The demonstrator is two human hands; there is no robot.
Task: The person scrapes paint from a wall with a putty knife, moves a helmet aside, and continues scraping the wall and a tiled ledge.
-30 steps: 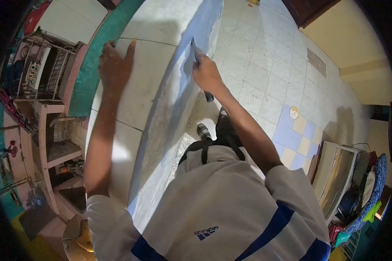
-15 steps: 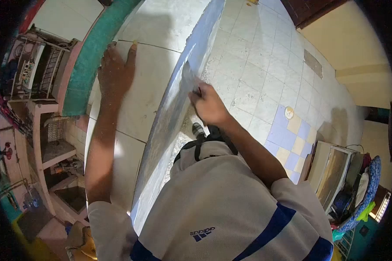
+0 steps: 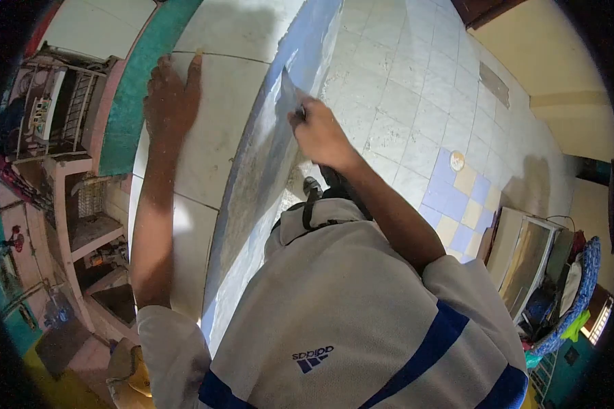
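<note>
My left hand [image 3: 172,99] lies flat with its fingers spread on the white tiled top [image 3: 215,136], near the green border. My right hand [image 3: 318,133] is closed round the handle of a scraper [image 3: 290,87], its thin blade pointing up and away from me. The blade is against or just over the bluish side face [image 3: 262,129] of the tiled ledge, which is partly grey and rough lower down. Whether the blade touches the surface I cannot tell.
The tiled floor [image 3: 402,102] lies to the right, with a small round lid-like object [image 3: 456,160] on it. Beyond stand a white cabinet [image 3: 518,255] and a blue-rimmed basket [image 3: 580,300]. At the left are shelves [image 3: 89,225] and a wire rack [image 3: 71,109].
The scraper blade, blurred before, is now sharper, and my right hand has shifted slightly up and left in view. My left hand stays flat on the tiles as the whole view shifts a little.
</note>
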